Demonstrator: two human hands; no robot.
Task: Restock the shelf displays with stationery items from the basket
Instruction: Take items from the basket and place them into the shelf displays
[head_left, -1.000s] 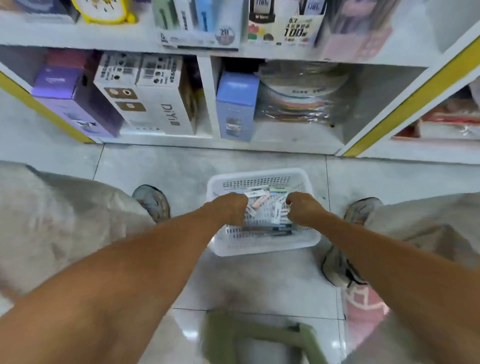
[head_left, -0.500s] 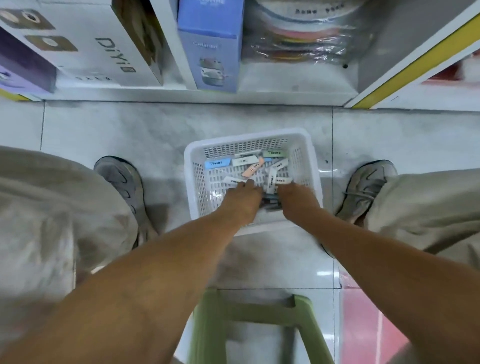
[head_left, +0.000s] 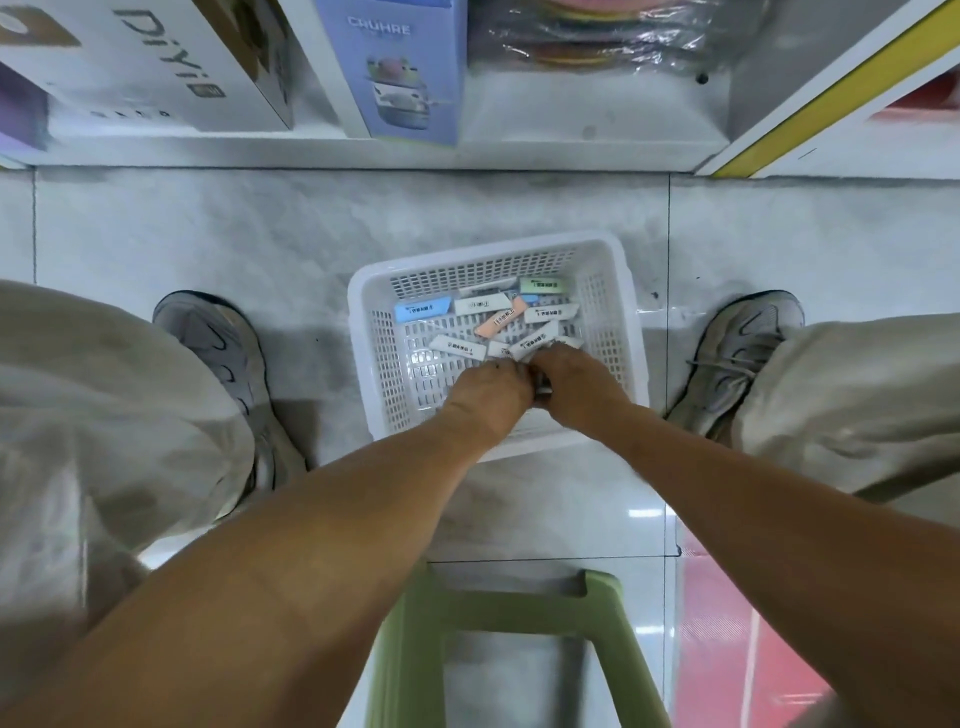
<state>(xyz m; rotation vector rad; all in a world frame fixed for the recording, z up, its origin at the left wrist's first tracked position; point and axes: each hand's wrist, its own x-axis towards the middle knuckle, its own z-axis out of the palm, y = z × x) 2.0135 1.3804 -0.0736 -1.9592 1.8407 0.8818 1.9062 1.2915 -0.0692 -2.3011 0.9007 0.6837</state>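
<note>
A white plastic basket (head_left: 496, 332) sits on the pale tiled floor (head_left: 208, 234) between the person's two grey shoes, just in front of the bottom shelf (head_left: 587, 140). Inside it lies a loose scatter of small flat stationery packs (head_left: 480, 304), most of them gathered toward the basket's far wall: a blue one (head_left: 422, 310) near the far left corner, a green one (head_left: 544, 284) near the far right corner, an orange one (head_left: 500, 320) lying slantwise between several white ones.

Both arms reach down into the basket's near half. The left hand (head_left: 488, 389) and the right hand (head_left: 576, 379) are pressed close together, knuckles up, fingers curled under and out of sight. Something dark shows in the gap between them, and white packs poke out just beyond the right hand's fingers; whether either hand truly grips anything, I cannot tell.

On the bottom shelf stand a white box (head_left: 156, 62) lettered "DIYI" at the left and a blue box (head_left: 400, 67) marked "CHUHRE" beside it, with plastic-wrapped goods (head_left: 597, 36) further right. A green stool (head_left: 514, 649) stands at the near edge of the floor, under the arms.
</note>
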